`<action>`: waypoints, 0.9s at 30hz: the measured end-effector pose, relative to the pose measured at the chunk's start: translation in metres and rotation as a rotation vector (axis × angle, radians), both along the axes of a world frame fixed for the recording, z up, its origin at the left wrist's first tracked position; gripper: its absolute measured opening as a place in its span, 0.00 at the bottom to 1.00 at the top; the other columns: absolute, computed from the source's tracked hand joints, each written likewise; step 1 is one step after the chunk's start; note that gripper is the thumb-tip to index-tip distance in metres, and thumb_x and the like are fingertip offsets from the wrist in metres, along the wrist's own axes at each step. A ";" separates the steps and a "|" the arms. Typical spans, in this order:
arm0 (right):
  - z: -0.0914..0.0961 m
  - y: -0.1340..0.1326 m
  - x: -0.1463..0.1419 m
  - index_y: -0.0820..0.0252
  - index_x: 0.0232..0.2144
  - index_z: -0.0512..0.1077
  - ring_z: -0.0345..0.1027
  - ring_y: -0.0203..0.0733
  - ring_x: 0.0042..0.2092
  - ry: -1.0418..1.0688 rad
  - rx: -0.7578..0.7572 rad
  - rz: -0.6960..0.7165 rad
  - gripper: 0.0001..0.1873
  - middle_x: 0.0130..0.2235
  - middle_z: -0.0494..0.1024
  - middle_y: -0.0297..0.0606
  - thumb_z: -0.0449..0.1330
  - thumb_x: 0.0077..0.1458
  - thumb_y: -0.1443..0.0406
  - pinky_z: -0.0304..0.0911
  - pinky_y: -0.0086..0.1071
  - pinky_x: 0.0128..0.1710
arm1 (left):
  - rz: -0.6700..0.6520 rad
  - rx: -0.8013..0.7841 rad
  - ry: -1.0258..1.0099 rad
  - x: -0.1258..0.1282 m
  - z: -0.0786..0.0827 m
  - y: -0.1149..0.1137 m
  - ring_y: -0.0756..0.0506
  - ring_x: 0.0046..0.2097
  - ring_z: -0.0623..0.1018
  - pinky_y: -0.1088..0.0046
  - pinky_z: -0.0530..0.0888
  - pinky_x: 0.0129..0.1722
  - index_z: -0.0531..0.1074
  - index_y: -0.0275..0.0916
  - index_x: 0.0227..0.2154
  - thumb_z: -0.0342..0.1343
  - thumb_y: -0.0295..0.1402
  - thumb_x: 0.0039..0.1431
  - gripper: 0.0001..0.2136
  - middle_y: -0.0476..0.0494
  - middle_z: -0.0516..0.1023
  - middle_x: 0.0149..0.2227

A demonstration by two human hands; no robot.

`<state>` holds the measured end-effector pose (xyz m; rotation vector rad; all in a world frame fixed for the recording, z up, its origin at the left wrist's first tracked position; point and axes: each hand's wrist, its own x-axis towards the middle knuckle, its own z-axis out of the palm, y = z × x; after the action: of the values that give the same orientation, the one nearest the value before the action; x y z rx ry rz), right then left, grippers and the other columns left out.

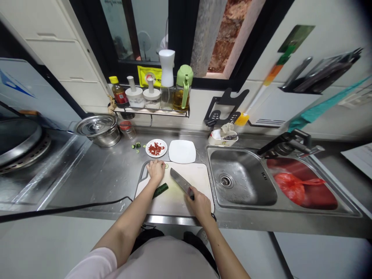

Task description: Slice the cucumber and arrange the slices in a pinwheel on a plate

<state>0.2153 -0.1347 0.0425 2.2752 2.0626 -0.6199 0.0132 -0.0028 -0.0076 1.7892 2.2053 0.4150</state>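
Observation:
A white cutting board lies on the steel counter in front of me. My left hand rests at the board's far left corner, fingers curled over something I cannot make out, with a thin green slice beside it. A dark green cucumber piece lies on the board just under my left wrist. My right hand grips the handle of a kitchen knife, whose blade points up and left across the board.
Behind the board stand a small plate of chopped red chilli and an empty white square plate. Cucumber bits lie by a lidded steel pot. A double sink with a red bag is at the right.

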 end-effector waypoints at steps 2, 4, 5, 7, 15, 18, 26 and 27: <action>0.000 0.000 0.000 0.52 0.52 0.69 0.74 0.44 0.44 0.001 0.003 -0.004 0.19 0.43 0.80 0.38 0.52 0.61 0.57 0.59 0.30 0.39 | 0.000 0.012 -0.008 -0.002 0.000 -0.002 0.36 0.50 0.67 0.57 0.58 0.49 0.77 0.45 0.36 0.51 0.37 0.61 0.09 0.39 0.76 0.44; 0.000 -0.001 0.001 0.52 0.52 0.69 0.74 0.44 0.44 -0.002 0.005 -0.012 0.19 0.43 0.80 0.38 0.52 0.61 0.56 0.59 0.30 0.39 | 0.006 0.018 -0.004 -0.005 -0.001 -0.005 0.36 0.50 0.67 0.57 0.58 0.49 0.77 0.45 0.37 0.52 0.37 0.60 0.09 0.40 0.76 0.44; 0.000 -0.001 0.001 0.52 0.53 0.69 0.74 0.44 0.44 -0.004 0.005 -0.017 0.20 0.43 0.80 0.38 0.52 0.61 0.56 0.59 0.30 0.39 | 0.009 0.018 0.002 -0.006 -0.002 -0.007 0.36 0.50 0.66 0.57 0.58 0.48 0.76 0.45 0.38 0.52 0.36 0.60 0.09 0.40 0.76 0.45; -0.001 -0.001 0.001 0.52 0.53 0.69 0.74 0.44 0.44 -0.003 0.003 -0.021 0.20 0.43 0.80 0.39 0.52 0.61 0.56 0.59 0.30 0.39 | 0.014 0.013 0.014 -0.009 -0.003 -0.009 0.37 0.50 0.66 0.58 0.58 0.48 0.76 0.46 0.38 0.53 0.36 0.59 0.08 0.40 0.75 0.45; -0.001 -0.001 -0.001 0.52 0.54 0.69 0.74 0.43 0.44 0.000 0.003 0.001 0.20 0.42 0.80 0.38 0.52 0.61 0.57 0.58 0.30 0.39 | 0.036 -0.026 -0.004 -0.011 -0.002 -0.010 0.37 0.51 0.66 0.57 0.57 0.49 0.76 0.45 0.38 0.53 0.35 0.59 0.08 0.40 0.75 0.46; 0.000 0.000 -0.002 0.52 0.53 0.69 0.74 0.42 0.43 0.000 0.000 0.000 0.19 0.42 0.80 0.38 0.52 0.61 0.57 0.58 0.29 0.39 | 0.060 -0.033 -0.036 -0.012 0.003 -0.010 0.37 0.51 0.66 0.57 0.58 0.50 0.76 0.45 0.38 0.54 0.36 0.59 0.08 0.40 0.75 0.47; 0.000 0.001 -0.005 0.52 0.54 0.69 0.74 0.42 0.43 -0.002 -0.038 -0.003 0.19 0.41 0.81 0.40 0.48 0.64 0.60 0.57 0.29 0.38 | 0.080 0.022 -0.182 -0.017 0.010 -0.056 0.38 0.50 0.70 0.61 0.62 0.49 0.76 0.46 0.41 0.53 0.39 0.60 0.10 0.42 0.76 0.46; -0.001 0.002 -0.005 0.53 0.54 0.69 0.74 0.42 0.42 -0.004 -0.046 -0.001 0.19 0.41 0.81 0.40 0.47 0.64 0.60 0.57 0.29 0.38 | 0.044 0.027 -0.193 -0.017 0.009 -0.066 0.39 0.49 0.71 0.62 0.63 0.48 0.76 0.46 0.40 0.53 0.39 0.60 0.10 0.43 0.76 0.45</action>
<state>0.2104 -0.1330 0.0420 2.2505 2.0242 -0.6549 -0.0037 -0.0687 0.0012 1.6413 2.1175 0.6025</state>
